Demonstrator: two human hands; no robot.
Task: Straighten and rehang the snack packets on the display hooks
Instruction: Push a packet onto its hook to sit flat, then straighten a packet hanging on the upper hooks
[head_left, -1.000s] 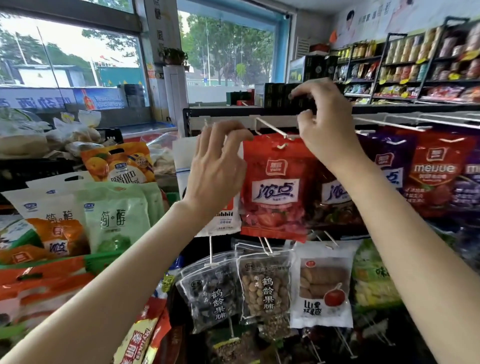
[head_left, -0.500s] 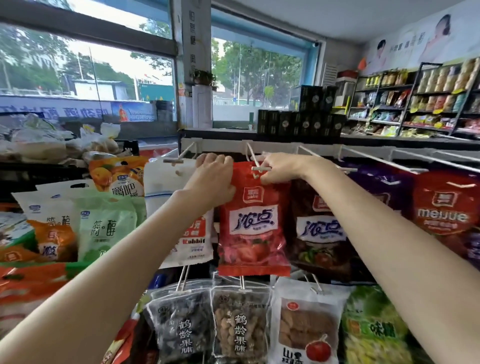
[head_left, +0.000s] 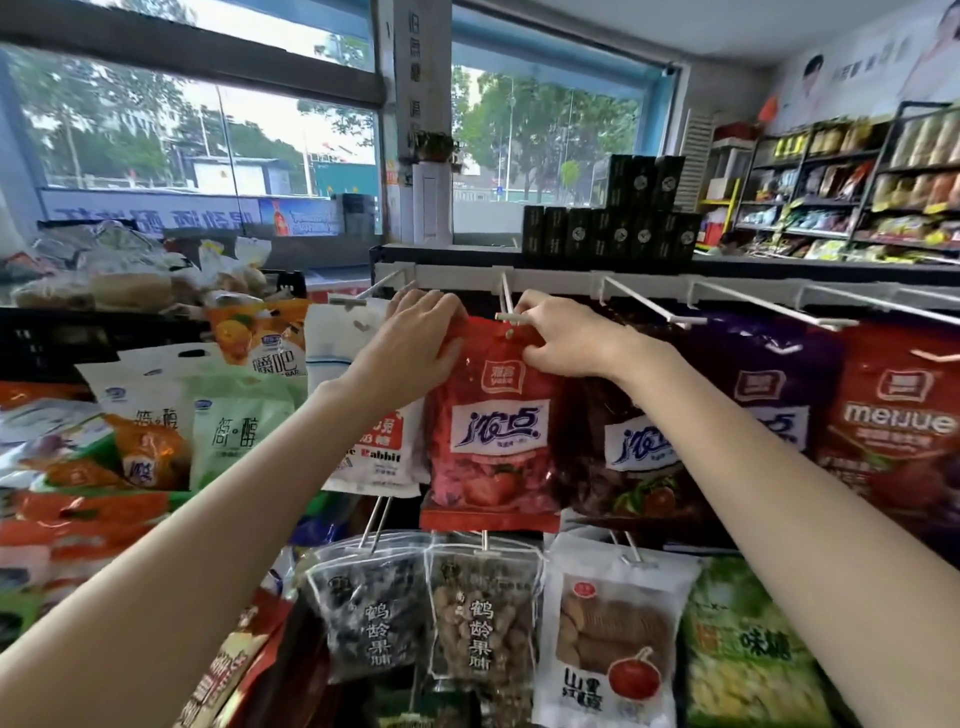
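Both your hands are up at the top edge of the red packet (head_left: 491, 415), which hangs in the upper row between the white packet (head_left: 358, 395) and a dark packet (head_left: 623, 447). Your left hand (head_left: 415, 340) has its fingers curled over the packet's top left corner, gripping it. Your right hand (head_left: 558, 338) pinches the header just right of the hang hole, close under the tip of the white hook (head_left: 506, 306). Hands near each other, not touching, one per corner, probably so the header stays flat and the hole lines up with the hook tip. Can't tell if the hole is already threaded on the hook or only held just below it; the tip looks right at the header. Packet hangs roughly upright, face forward, label readable. Neighbouring hooks to the right stick out with a purple packet (head_left: 769, 395) and a red meijue packet (head_left: 904, 415) hung back on them. Lower row of nut packets (head_left: 483, 634) untouched. Next likely step: slide the header back along the hook, then let go.
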